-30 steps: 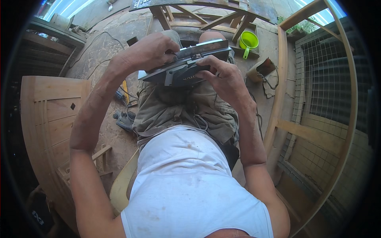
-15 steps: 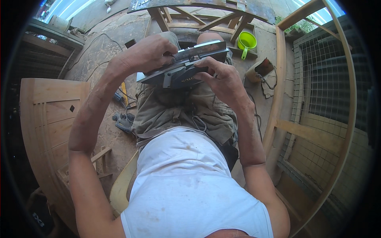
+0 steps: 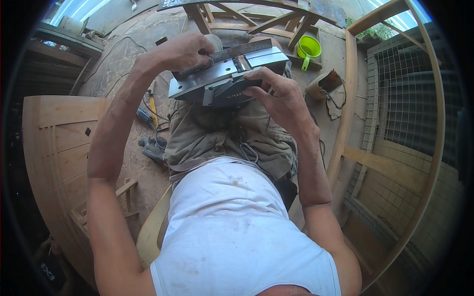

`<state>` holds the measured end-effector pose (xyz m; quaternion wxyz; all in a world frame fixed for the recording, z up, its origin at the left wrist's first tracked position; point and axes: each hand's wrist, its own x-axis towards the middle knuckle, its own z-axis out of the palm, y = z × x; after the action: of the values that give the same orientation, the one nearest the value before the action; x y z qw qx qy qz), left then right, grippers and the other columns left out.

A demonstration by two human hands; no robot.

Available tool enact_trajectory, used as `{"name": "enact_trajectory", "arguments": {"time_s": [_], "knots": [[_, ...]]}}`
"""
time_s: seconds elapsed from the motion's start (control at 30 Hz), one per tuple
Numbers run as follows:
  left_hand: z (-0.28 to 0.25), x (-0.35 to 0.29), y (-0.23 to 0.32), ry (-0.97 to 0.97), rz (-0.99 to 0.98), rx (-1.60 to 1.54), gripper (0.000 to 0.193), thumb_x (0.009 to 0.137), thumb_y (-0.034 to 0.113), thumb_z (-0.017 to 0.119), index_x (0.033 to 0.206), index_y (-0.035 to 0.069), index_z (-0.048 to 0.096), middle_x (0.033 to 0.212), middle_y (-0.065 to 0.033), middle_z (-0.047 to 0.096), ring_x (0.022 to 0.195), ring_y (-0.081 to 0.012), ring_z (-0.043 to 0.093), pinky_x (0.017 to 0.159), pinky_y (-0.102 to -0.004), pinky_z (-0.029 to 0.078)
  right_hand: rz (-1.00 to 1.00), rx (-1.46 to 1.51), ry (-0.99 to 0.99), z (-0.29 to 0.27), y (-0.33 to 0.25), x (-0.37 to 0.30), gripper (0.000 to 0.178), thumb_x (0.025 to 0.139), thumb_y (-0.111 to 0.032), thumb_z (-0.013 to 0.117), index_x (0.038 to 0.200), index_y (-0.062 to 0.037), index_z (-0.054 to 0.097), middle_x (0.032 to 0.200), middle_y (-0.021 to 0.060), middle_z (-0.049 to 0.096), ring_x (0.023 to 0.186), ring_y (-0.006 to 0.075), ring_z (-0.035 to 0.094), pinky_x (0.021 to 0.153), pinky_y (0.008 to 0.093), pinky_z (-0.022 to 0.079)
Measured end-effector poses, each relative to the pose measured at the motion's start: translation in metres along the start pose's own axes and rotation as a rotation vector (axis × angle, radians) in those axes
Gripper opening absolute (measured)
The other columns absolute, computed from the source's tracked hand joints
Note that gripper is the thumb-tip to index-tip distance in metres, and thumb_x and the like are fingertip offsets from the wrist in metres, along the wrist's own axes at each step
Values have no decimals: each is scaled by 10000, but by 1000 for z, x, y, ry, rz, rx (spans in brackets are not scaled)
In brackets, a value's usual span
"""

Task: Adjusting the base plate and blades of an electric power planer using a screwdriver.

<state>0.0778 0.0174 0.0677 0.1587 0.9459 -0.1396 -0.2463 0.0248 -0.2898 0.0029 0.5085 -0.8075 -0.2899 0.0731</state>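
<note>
An electric planer (image 3: 207, 84) lies on its side across my knees, its shiny metal sole and the cutter slot turned up toward me. At the planer's far left edge is my left hand (image 3: 190, 52), with the fingers curled over its rim; the far fingers are partly hidden. My right hand (image 3: 276, 89) grips the dark body from the right, thumb below and index finger by the cutter slot.
A wooden panel door (image 3: 64, 138) stands at left. Power tools (image 3: 154, 148) and cables lie on the floor beside my leg. Ahead are a workbench (image 3: 247, 6) and a green dipper (image 3: 308, 47). A tin container (image 3: 322, 85) and a wooden frame (image 3: 348, 98) are at right.
The planer has rolled in my hands, so more of its sole and the cutter slot now face me. My left hand has shifted slightly up and to the left.
</note>
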Motion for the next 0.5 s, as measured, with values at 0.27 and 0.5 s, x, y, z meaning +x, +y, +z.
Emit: {"name": "enact_trajectory", "arguments": {"time_s": [0.27,0.5], "knots": [[2,0,4,10,30,43,332,1000,120,771,1287,-44,806,1109,-266,823,1050,-388,792,996,-467,587,32,-38,-24,-1,0,1,312,1001,-137,870,1295,-102,772,1054,183,832,953,332,829,811,450,621],[9,-1,-5,55,51,10,305,994,119,765,1253,-37,814,1072,-260,821,1018,-384,798,973,-478,591,2,-20,-12,-2,-4,-1,308,1001,-133,867,1292,-95,775,1081,184,839,963,333,831,817,451,623]]}}
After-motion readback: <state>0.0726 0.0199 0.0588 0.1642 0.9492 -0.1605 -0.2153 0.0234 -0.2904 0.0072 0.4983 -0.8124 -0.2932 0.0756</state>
